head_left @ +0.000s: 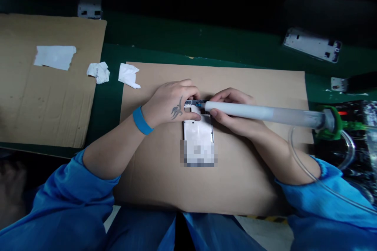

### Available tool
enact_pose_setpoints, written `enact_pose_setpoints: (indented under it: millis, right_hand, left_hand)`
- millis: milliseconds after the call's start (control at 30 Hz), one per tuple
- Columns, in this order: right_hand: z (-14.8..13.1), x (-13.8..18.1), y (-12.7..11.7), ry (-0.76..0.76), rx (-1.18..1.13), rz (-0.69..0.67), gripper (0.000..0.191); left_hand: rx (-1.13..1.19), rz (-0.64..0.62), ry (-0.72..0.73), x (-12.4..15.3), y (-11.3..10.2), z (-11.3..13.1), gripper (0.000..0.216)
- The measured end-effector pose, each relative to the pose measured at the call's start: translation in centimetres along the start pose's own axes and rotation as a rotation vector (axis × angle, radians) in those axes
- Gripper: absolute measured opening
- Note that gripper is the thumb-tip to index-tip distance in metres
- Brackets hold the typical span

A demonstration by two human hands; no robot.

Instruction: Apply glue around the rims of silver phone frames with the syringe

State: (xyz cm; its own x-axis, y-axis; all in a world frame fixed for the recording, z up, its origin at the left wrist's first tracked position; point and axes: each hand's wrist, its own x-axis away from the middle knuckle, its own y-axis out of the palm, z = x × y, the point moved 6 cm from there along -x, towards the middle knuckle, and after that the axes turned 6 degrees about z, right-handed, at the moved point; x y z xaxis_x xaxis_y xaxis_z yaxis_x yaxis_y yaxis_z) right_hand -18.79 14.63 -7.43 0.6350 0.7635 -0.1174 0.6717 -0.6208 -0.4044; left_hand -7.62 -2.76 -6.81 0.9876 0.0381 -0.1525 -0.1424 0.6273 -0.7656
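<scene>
A flat metal phone frame [198, 137] lies on a sheet of brown cardboard [165, 180]; its lower end is blurred out. My left hand [173, 102] grips the frame's upper left part, thumb on its face and fingers curled at the far edge. In my right hand [235, 115] is a long white glue dispensing syringe [250, 111], held near its front end between thumb and fingers. Its tip meets or nearly meets the frame's top end, by some small blue bits. The fingertips partly cover that end.
Clear tubing [303, 166] runs from the syringe's green cap [334, 122] past my right arm. Another phone frame [313, 44] lies at the back right, and one more [90, 0] at the back left. Crumpled white paper [129, 75] and a second cardboard sheet [53, 102] are left.
</scene>
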Motion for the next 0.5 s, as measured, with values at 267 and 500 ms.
enact_pose_setpoints:
  millis: [267,500]
  right_hand:
    - [0.01,-0.02,-0.04,0.007,-0.028,-0.001,0.045]
    - [0.03,-0.02,-0.15,0.042,-0.04,0.008,0.053]
  left_hand:
    - [-0.003,-0.014,-0.007,-0.1,-0.04,0.14,0.051]
    - [0.004,0.009,0.004,-0.06,-0.03,0.08,0.051]
